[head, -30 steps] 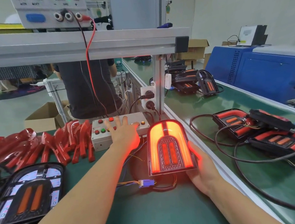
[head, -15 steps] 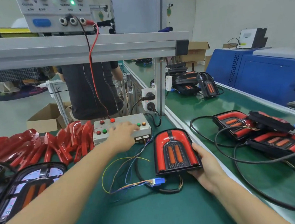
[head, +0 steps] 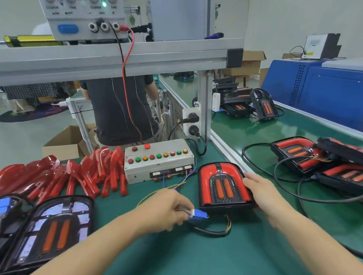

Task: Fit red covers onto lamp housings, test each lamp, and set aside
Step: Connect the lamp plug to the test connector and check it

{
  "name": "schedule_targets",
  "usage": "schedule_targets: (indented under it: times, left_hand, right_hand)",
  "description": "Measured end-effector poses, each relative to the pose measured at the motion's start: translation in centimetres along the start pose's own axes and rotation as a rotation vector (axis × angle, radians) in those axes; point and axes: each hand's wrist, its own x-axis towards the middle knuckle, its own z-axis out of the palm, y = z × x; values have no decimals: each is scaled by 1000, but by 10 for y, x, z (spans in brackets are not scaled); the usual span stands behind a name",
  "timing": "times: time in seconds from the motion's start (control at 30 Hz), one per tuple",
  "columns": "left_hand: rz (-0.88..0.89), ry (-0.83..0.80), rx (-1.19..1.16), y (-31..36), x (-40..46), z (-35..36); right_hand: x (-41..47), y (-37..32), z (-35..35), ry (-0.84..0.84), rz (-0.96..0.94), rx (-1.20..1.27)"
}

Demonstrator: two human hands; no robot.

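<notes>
Pinched blue connector (head: 197, 214) with left hand (head: 167, 213); gripped unlit covered lamp (head: 223, 185), right edge, with right hand (head: 262, 194).

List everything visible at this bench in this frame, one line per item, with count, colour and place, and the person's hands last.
Covered lamp: one, red and black, unlit, centre of the green mat.
Blue connector: one, at the lamp's cable, front of it.
Test box: one, grey with red, green and yellow buttons, behind the lamp.
Red covers: a loose pile, count unclear, left of the box.
Uncovered housing: at least one, black, near left.
Finished lamps: a small stack with black cables, right belt; more further back.
Power supply: one, grey, on the upper shelf.
Blue machine: one, far right.
Another person: dark shirt, behind the frame.
Left hand: fingers pinch the connector.
Right hand: holds the lamp's right edge.
</notes>
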Motion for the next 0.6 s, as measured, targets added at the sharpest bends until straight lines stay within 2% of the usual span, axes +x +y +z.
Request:
schedule_targets:
  times: [0.07, 0.2, 0.23, 0.3, 0.37, 0.47, 0.6]
  left_hand:
    - [-7, 52, -82, -5, -4, -11]
    - [-95, 168, -329, -16, -8, -31]
    - [-96, 172, -372, -18, -8, -33]
    - [-75, 176, -394, -20, -8, -35]
    - [-67, 188, -395, -18, -8, -33]
    - [-72, 197, -417, -15, -7, -33]
    - [-125, 198, -363, -10, -8, -35]
  right_hand:
    - [0, 0, 1, 34, -55, -167]
    - [-6, -10, 11, 104, -252, -680]
    - [-9, -11, 16, 146, -341, -796]
    - [-19, -15, 32, 211, -583, -866]
    - [-30, -20, 50, 79, -767, -894]
    - [-35, -15, 75, -134, -858, -1040]
    - [-33, -11, 90, -124, -876, -1049]
